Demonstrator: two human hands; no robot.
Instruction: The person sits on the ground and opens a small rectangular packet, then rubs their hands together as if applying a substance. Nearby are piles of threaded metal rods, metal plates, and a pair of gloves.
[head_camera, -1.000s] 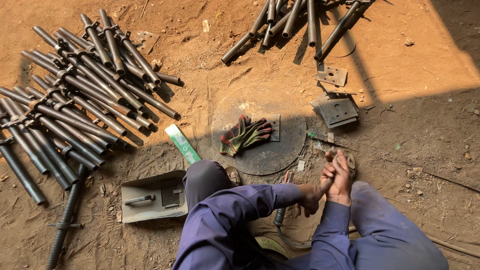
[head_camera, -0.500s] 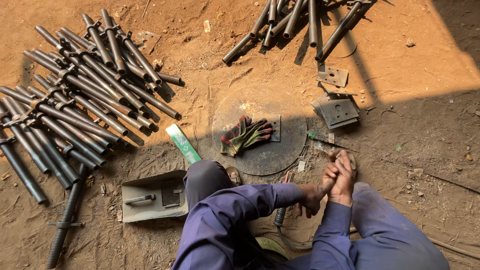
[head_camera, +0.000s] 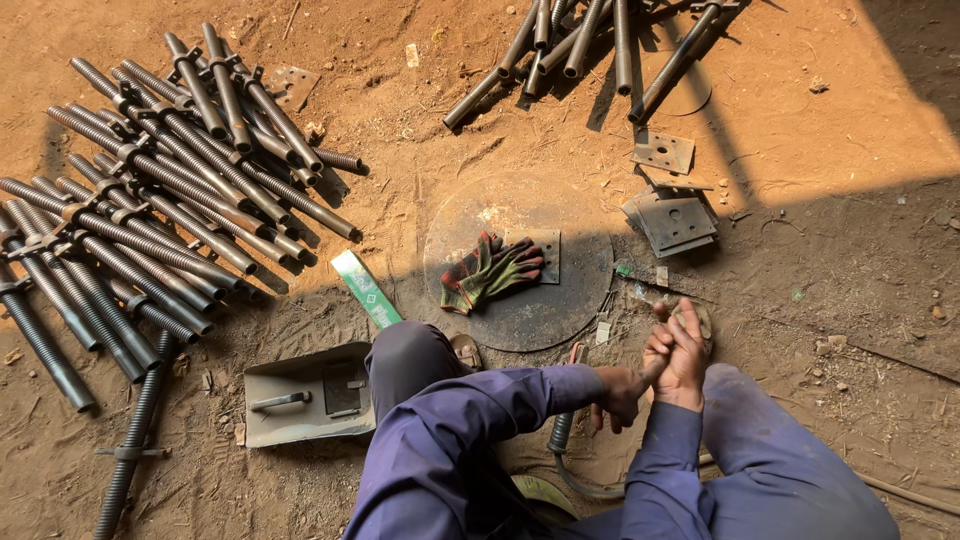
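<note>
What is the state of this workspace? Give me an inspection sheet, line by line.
Surface: bare dirt ground, partly in shadow.
Job's things: small pale object at the right hand, too small to identify.
Clutter: gloves and a holed square plate on a round metal disc; stacked square plates; heaped threaded rods; pipes; green box; grey metal shield.
Hands: right hand raised, fingers curled; left hand at its wrist; grips unclear.
Cables: dark hose by the knee.
Surroundings: nothing seen.
</note>
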